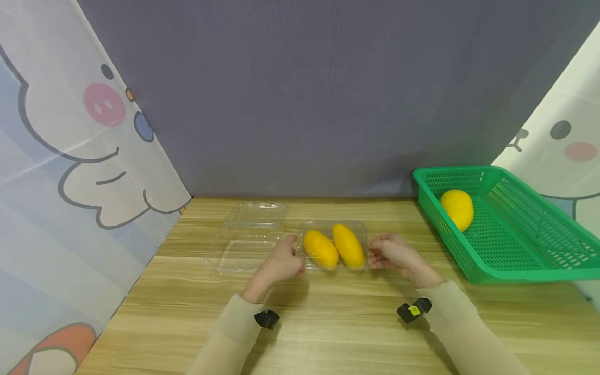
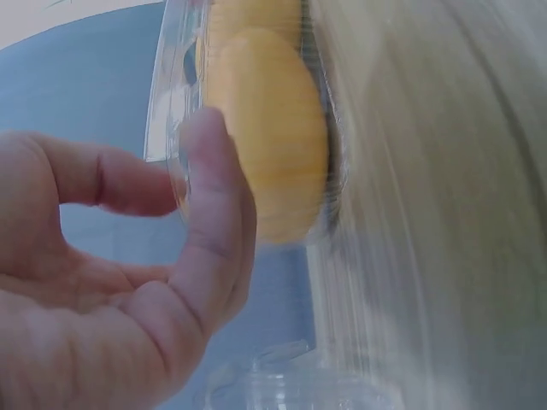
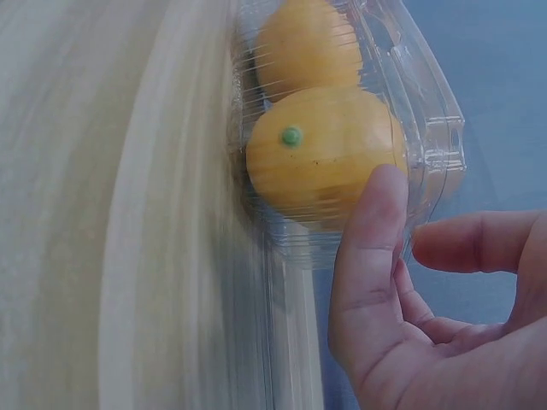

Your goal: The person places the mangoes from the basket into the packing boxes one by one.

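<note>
Two yellow mangoes point(image 1: 348, 246) lie side by side in a clear plastic box point(image 1: 307, 225) on the table. At the box's left end my left hand point(image 1: 284, 259) pinches the rim between thumb and finger; the left wrist view shows this hand point(image 2: 171, 256) close up beside a mango point(image 2: 269, 137). My right hand point(image 1: 396, 253) pinches the rim at the right end. In the right wrist view, the thumb of this hand point(image 3: 385, 316) lies against the box wall, before a mango point(image 3: 325, 158) with a green stem spot. Whether the lid is fully closed I cannot tell.
A second clear box point(image 1: 250, 245) lies unfolded on the table point(image 1: 323, 328), left of the mangoes. At the right stands a green basket point(image 1: 511, 255) holding a yellow mango point(image 1: 457, 210). A grey partition point(image 1: 300, 104) closes off the back.
</note>
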A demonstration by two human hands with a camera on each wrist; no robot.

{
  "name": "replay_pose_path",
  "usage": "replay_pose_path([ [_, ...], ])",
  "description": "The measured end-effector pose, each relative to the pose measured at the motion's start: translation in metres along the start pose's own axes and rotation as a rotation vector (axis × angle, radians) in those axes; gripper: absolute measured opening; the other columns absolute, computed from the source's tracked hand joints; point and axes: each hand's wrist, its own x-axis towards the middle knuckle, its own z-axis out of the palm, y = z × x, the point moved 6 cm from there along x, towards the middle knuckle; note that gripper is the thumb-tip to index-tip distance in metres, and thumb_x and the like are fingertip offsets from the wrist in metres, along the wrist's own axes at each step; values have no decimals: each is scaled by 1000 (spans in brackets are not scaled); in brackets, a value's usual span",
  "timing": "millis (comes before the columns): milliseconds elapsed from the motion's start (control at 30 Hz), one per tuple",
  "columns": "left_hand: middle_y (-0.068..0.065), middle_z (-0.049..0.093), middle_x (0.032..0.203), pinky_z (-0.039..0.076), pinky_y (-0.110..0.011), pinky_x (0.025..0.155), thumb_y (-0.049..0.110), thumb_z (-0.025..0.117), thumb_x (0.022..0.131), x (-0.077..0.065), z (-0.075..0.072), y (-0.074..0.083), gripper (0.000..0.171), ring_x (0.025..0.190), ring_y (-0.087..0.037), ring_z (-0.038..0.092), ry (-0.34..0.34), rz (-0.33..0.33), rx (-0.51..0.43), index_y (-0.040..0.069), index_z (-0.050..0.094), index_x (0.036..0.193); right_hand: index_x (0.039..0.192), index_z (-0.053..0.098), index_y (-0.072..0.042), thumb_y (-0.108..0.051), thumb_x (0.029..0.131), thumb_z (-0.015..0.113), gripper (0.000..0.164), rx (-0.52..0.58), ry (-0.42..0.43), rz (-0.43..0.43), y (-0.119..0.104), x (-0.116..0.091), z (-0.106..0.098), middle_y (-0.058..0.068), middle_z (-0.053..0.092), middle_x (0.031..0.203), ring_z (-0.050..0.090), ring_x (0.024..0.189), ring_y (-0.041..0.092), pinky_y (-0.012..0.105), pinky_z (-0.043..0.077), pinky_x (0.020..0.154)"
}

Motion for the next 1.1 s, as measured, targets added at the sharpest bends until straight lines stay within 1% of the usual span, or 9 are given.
replay_pose_path([
  [100, -9, 63, 76, 57, -32, 63, -3, 53, 84, 1, 1, 0, 74, 69, -29, 69, 25, 0, 24, -12, 27, 153, 111, 48, 15, -3, 102, 45, 20, 5, 4, 0, 0, 1, 0, 6, 58, 78, 62, 66, 13, 25, 59, 64],
  [233, -8, 61, 73, 59, -35, 63, -4, 52, 85, 2, 2, -1, 74, 70, -31, 70, 53, -6, 9, -11, 28, 154, 109, 48, 14, -3, 102, 45, 18, 20, 6, -1, 0, 2, 0, 7, 58, 78, 61, 65, 13, 25, 58, 64],
  [367, -7, 59, 69, 58, -34, 61, -6, 52, 80, 2, 3, -1, 78, 64, -26, 67, 65, 6, -6, -12, 27, 153, 111, 47, 15, -3, 102, 45, 20, 26, 12, 0, 0, 3, 0, 7, 58, 78, 61, 65, 13, 25, 58, 64],
  [533, -7, 64, 67, 42, -24, 49, -6, 54, 76, 1, 4, -2, 82, 51, -13, 50, 80, -3, 27, -12, 27, 154, 112, 48, 17, -3, 103, 45, 22, 15, 12, -11, 0, 1, 0, 8, 58, 79, 62, 66, 14, 26, 59, 65],
  [633, -10, 67, 69, 35, -21, 45, -5, 51, 80, 0, 5, -3, 80, 47, -10, 44, 81, -18, 49, -11, 25, 155, 113, 49, 19, 0, 101, 47, 23, 26, -13, -40, 1, -2, 1, 9, 59, 82, 63, 69, 14, 27, 59, 68],
  [733, -13, 69, 73, 34, -20, 44, -4, 48, 84, -1, 5, -1, 76, 48, -10, 48, 80, -24, 53, -11, 23, 155, 119, 45, 23, 3, 97, 50, 30, 59, -51, -51, 1, -7, 2, 9, 61, 85, 65, 73, 15, 29, 60, 73],
  [833, -14, 70, 75, 35, -20, 44, -4, 48, 86, -1, 5, 0, 74, 50, -13, 54, 83, -22, 42, -11, 22, 155, 126, 41, 25, 3, 95, 53, 40, 73, -82, -18, 1, -13, 2, 11, 65, 87, 67, 76, 17, 32, 61, 76],
  [1000, -13, 71, 77, 37, -20, 45, -5, 49, 86, -1, 5, 1, 74, 57, -22, 62, 91, -30, 41, -12, 23, 155, 129, 40, 23, -1, 93, 57, 47, 14, -113, 37, 0, -22, 4, 16, 68, 90, 68, 76, 19, 33, 61, 74],
  [1100, -12, 70, 77, 38, -21, 45, -6, 49, 85, -1, 5, 0, 75, 56, -21, 61, 87, -34, 43, -12, 23, 155, 128, 40, 22, -2, 92, 59, 47, -12, -124, 33, 0, -24, 6, 17, 67, 90, 68, 75, 19, 32, 61, 72],
])
